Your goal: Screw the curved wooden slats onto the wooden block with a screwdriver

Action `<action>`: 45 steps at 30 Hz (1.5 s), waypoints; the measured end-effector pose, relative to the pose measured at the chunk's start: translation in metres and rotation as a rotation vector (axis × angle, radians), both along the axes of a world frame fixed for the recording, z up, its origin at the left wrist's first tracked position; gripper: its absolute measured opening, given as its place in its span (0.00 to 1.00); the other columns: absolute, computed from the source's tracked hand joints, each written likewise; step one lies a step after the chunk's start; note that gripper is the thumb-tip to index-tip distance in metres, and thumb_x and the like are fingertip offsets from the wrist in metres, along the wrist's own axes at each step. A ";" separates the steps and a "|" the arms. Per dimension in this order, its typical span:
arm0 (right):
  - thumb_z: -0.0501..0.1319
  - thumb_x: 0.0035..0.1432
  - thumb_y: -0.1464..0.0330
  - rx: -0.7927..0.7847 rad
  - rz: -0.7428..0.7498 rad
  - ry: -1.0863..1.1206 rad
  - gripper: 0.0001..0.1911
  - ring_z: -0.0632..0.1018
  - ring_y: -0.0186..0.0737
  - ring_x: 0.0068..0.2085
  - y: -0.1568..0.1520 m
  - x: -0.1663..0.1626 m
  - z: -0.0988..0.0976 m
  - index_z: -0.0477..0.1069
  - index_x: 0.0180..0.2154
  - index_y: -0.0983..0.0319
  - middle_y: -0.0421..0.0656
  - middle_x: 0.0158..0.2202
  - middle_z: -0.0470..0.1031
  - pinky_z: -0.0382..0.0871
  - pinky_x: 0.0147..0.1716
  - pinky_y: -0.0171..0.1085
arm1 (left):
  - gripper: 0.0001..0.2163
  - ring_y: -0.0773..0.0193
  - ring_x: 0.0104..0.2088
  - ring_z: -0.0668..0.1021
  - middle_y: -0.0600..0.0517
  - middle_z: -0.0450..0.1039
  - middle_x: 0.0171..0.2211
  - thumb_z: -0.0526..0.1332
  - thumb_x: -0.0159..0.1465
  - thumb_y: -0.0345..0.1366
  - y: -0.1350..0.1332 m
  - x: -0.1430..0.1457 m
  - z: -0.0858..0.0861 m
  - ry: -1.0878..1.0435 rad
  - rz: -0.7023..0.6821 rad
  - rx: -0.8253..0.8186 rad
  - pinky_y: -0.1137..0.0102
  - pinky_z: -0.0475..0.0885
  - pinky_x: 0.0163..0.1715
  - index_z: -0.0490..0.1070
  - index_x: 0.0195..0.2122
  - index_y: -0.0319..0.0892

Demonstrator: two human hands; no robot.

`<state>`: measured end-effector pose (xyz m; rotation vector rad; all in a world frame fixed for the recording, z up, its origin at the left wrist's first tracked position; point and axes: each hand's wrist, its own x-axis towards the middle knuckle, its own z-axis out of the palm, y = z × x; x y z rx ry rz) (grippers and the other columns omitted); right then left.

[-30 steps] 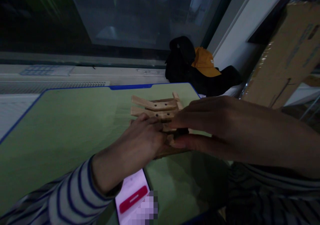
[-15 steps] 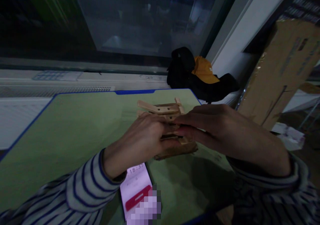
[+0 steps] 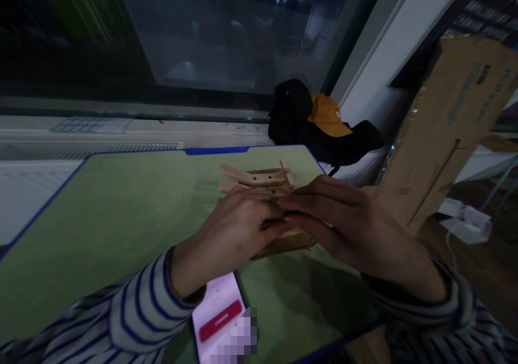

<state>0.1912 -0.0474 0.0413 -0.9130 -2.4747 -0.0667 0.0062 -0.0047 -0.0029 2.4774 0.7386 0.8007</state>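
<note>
Several light wooden pieces lie together on the table; a curved wooden strip (image 3: 263, 177) with two dark holes shows beyond my hands, against a short crosswise wooden bar (image 3: 287, 174). My left hand (image 3: 243, 218) reaches over the nearer wooden part, its fingers and thumb closed around it. My right hand (image 3: 335, 213) comes in from the right, fingertips and thumb pinched close against my left fingertips. Whatever lies in that pinch is hidden. Under both hands, a brown wooden edge (image 3: 285, 245) shows at the near side.
A lit phone (image 3: 220, 310) lies by my left wrist on the green table mat (image 3: 133, 207), which has a blue border. Behind the table, a black bag (image 3: 289, 110) and an orange cap (image 3: 327, 116) rest by the window. A large cardboard box (image 3: 449, 121) stands at right.
My right hand has shifted slightly left, and its fingers are drawn closer over the wooden part. My left hand stays nearly in place. The view has moved slightly.
</note>
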 end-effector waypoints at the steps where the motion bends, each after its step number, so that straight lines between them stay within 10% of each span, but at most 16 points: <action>1: 0.57 0.59 0.73 0.019 -0.018 0.004 0.13 0.72 0.36 0.47 0.000 -0.001 -0.002 0.68 0.47 0.65 0.46 0.43 0.74 0.70 0.47 0.37 | 0.05 0.63 0.40 0.77 0.56 0.78 0.37 0.60 0.61 0.36 -0.001 0.000 0.001 0.031 0.010 -0.005 0.66 0.68 0.44 0.76 0.33 0.45; 45: 0.64 0.52 0.70 -0.037 -0.110 0.291 0.16 0.73 0.38 0.42 -0.005 -0.001 -0.023 0.65 0.44 0.62 0.43 0.39 0.72 0.69 0.42 0.39 | 0.10 0.60 0.44 0.76 0.52 0.77 0.40 0.58 0.62 0.42 -0.001 0.002 0.006 0.075 0.021 -0.048 0.66 0.68 0.46 0.76 0.35 0.44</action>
